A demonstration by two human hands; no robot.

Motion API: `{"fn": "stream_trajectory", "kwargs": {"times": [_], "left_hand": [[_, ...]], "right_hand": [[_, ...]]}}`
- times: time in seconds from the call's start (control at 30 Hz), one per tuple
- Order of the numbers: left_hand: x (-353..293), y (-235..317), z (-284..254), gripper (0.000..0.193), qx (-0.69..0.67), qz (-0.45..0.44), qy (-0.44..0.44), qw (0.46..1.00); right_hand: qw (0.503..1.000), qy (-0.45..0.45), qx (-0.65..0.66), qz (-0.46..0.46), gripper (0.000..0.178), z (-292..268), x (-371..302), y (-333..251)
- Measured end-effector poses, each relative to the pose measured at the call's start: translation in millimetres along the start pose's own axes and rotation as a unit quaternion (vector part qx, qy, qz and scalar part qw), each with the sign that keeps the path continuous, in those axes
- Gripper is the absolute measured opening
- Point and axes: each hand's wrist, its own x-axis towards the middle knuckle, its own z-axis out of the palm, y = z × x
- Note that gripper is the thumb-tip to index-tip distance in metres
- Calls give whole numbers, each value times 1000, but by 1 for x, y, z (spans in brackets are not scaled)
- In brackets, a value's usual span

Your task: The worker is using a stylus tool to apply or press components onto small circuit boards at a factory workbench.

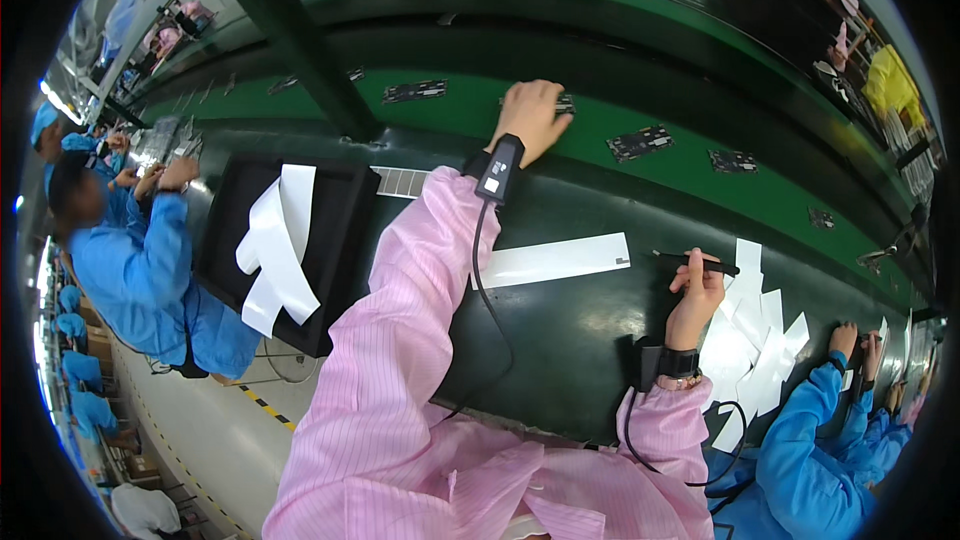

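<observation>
My left hand (532, 122) reaches over the green conveyor belt (470, 118), its fingers bent down on a dark circuit board (566, 104) that it mostly covers. In my right hand (696, 298), above the bench, is a slim black pen-shaped tool (712, 265) pointing left; its exact kind does not show. Between my arms a long white strip (560, 260) lies flat, its left end behind my left sleeve. Beside my right hand spreads a heap of white strips (750, 340).
A black tray (345, 240) holding crossed white strips (285, 250) stands left of my arm, near a gridded label sheet (400, 181). More circuit boards (640, 143) lie along the belt. A dark green post (300, 40) rises at the bench edge. Co-workers in blue (130, 260) sit on both sides.
</observation>
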Motion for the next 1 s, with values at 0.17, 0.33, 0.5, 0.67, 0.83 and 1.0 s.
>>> {"fn": "stream_trajectory", "kwargs": {"times": [0.17, 0.33, 0.5, 0.67, 0.83, 1.0], "left_hand": [[-5, 57, 59, 59, -102, 15, -49, 993], [5, 75, 76, 43, -107, -4, -87, 990], [13, 69, 66, 45, -188, 19, -91, 978], [-31, 99, -4, 48, -257, 59, -166, 950], [-65, 107, -19, 51, -223, 64, -194, 953], [-109, 148, -73, 57, -127, 75, -208, 967]], "right_hand": [[1000, -13, 12, 5, 16, 2, -3, -3], [1000, -4, 18, 11, 14, 3, -2, -7], [1000, 9, 15, 4, 15, 3, 0, -10], [999, 40, 32, -10, 19, -4, 4, -19], [999, 38, 33, -4, 20, -6, 5, -17], [999, 40, 18, -6, 20, -7, 4, -14]]}}
